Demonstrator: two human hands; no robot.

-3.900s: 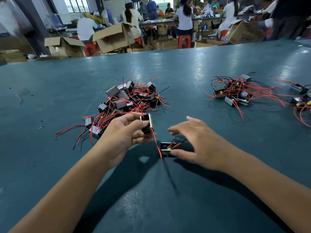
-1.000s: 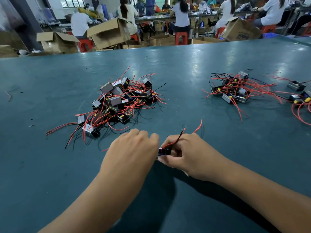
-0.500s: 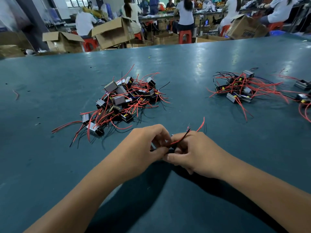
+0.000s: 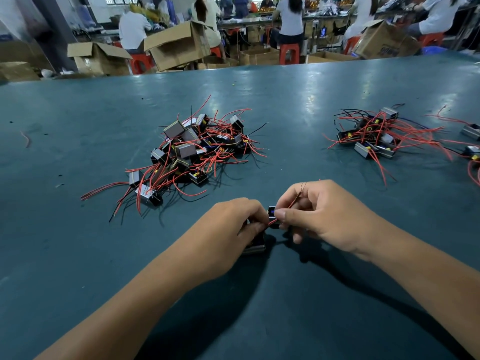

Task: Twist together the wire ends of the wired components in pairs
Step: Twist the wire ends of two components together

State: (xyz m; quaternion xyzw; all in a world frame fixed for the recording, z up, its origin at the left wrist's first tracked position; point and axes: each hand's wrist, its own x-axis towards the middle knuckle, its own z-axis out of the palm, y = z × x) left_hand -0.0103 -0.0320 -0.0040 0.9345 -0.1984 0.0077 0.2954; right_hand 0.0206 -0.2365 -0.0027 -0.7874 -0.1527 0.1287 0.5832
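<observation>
My left hand (image 4: 233, 229) and my right hand (image 4: 319, 216) meet low over the teal table (image 4: 78, 255). Between them sits a small black wired component (image 4: 272, 212) with a blue mark. A second component (image 4: 255, 245) shows under my left hand's fingers. The left fingertips pinch a red wire (image 4: 272, 222) at the component. My right thumb and forefinger pinch red wires (image 4: 296, 200) whose bare ends stick up past the knuckles. A pile of components with loose red and black wires (image 4: 192, 149) lies beyond my left hand.
A second heap of wired components (image 4: 374, 137) lies at the right, with more components (image 4: 471, 131) at the right edge. A stray red wire scrap (image 4: 26, 139) lies far left. Cardboard boxes (image 4: 179, 45) and seated people are beyond the table's far edge.
The long red and black wire ends that stuck out above my right hand are drawn into its fingers. Both hands stay together at the same spot, and a second component now shows under my left hand.
</observation>
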